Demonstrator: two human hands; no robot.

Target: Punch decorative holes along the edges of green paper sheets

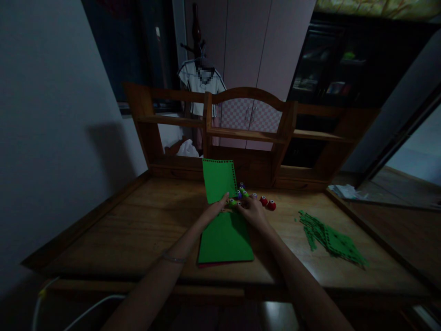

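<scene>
My left hand (pixel 216 208) pinches the lower edge of a green paper sheet (pixel 219 179) that stands upright, with a row of punched holes along its top and right edges. My right hand (pixel 253 209) rests closed on a small green craft punch (pixel 233 202) beside that sheet. A second green sheet (pixel 225 239) lies flat on the wooden desk (pixel 138 220) under both hands, with a red sheet peeking out beneath it. Several small round punches, green, purple and red (pixel 268 203), sit in a cluster just beyond my right hand.
A pile of punched green paper pieces (pixel 330 238) lies on the desk at the right. A wooden shelf unit (pixel 248 133) stands along the desk's back edge. A white wall is on the left, and a white cable (pixel 86 310) hangs below the front edge.
</scene>
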